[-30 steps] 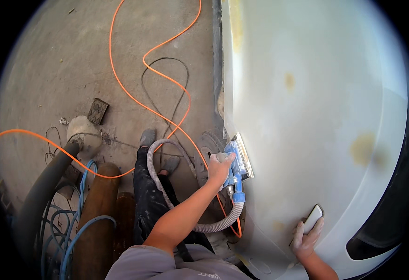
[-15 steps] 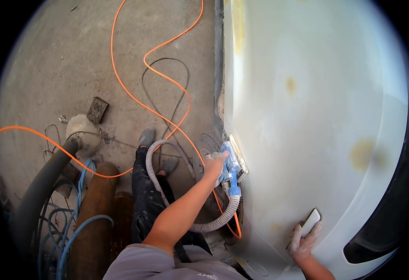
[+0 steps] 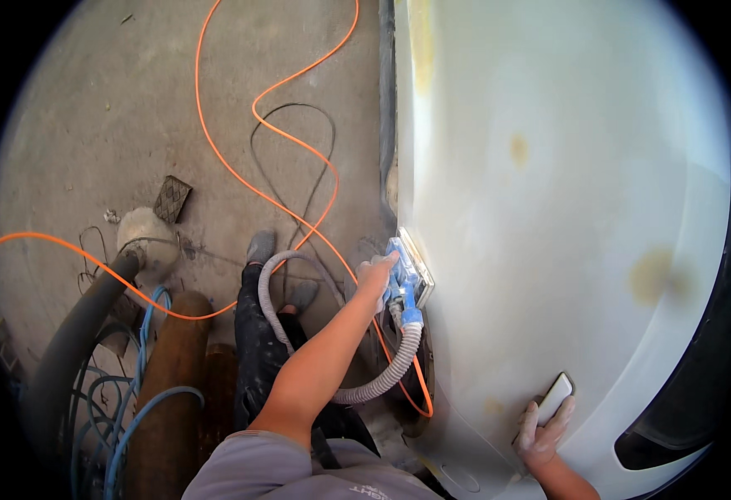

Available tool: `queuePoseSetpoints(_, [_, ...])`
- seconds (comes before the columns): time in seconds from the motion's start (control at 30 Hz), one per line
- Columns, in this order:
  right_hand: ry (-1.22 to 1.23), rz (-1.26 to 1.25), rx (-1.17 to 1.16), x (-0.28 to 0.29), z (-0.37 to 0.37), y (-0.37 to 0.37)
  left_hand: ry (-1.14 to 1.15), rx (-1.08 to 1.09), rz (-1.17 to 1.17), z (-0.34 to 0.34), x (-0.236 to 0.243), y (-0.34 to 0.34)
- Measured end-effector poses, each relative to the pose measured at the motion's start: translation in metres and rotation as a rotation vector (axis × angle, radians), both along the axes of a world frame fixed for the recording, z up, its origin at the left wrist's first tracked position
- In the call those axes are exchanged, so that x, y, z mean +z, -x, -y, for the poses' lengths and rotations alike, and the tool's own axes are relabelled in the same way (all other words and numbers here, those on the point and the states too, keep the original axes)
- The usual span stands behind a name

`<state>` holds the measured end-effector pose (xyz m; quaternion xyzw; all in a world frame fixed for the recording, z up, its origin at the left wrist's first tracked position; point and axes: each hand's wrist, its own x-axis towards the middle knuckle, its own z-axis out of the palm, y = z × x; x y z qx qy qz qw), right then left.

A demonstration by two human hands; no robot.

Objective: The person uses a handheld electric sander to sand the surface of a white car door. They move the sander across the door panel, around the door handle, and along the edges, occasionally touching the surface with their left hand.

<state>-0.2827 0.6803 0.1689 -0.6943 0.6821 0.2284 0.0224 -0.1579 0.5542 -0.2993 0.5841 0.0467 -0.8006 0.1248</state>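
My left hand point(image 3: 374, 277) is wrapped round a blue sander point(image 3: 405, 282) with a long, pale flat pad. The pad lies against the left edge of a silver-grey car body panel point(image 3: 499, 275). From the sander's near end a ribbed grey hose point(image 3: 395, 375) curves down and back past my legs. At the lower right, my dusty right hand point(image 3: 542, 435) rests on the panel, thumb and fingers on either side of a flat white oblong piece point(image 3: 556, 395). Its lower part is hidden by the hand, so I cannot make out its kind.
An orange hose point(image 3: 207, 133) winds over the concrete floor point(image 3: 132, 108), crossing a thin dark cable point(image 3: 332, 133). Brown cylinders point(image 3: 165, 375), blue hoses point(image 3: 145, 333) and a thick dark pipe point(image 3: 82, 333) stand at the lower left. Yellowish patches point(image 3: 653, 275) mark the panel.
My left hand and the sander have shifted slightly left and away from me along the panel's edge, carrying the ribbed hose along. My right hand has stayed in place.
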Motion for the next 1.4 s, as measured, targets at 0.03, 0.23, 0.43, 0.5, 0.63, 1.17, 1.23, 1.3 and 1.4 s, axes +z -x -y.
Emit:
queuePoseSetpoints(0.03, [0.048,0.026,-0.072,-0.004,-0.008,0.006,-0.049,0.022,-0.085,0.022,-0.012,-0.004])
queuePoseSetpoints(0.23, [0.040,0.257,-0.773,0.004,-0.005,0.027,0.203,-0.215,0.163,0.031,0.006,0.006])
queuePoseSetpoints(0.43, [0.076,0.152,-0.608,-0.020,-0.058,0.051,0.080,-0.187,0.103,0.027,0.031,-0.014])
queuePoseSetpoints(0.5, [-0.020,0.040,-0.566,-0.018,-0.048,0.058,0.071,-0.106,0.072,0.025,-0.014,-0.009])
queuePoseSetpoints(0.63, [0.120,0.041,-0.282,-0.017,-0.108,0.066,0.221,-0.228,0.095,0.048,0.088,-0.020])
queuePoseSetpoints(1.17, [0.172,0.068,-0.079,-0.002,-0.012,0.007,0.192,-0.133,0.036,0.011,0.041,-0.008])
queuePoseSetpoints(1.23, [0.181,0.074,-0.064,-0.001,-0.006,0.004,0.162,-0.096,0.055,0.022,0.023,-0.009])
queuePoseSetpoints(1.3, [0.194,0.106,-0.057,-0.003,0.002,0.005,0.126,-0.026,-0.042,0.052,-0.021,-0.013])
queuePoseSetpoints(1.4, [0.164,0.072,-0.057,-0.001,-0.006,0.004,0.079,-0.009,-0.055,0.057,0.003,-0.009])
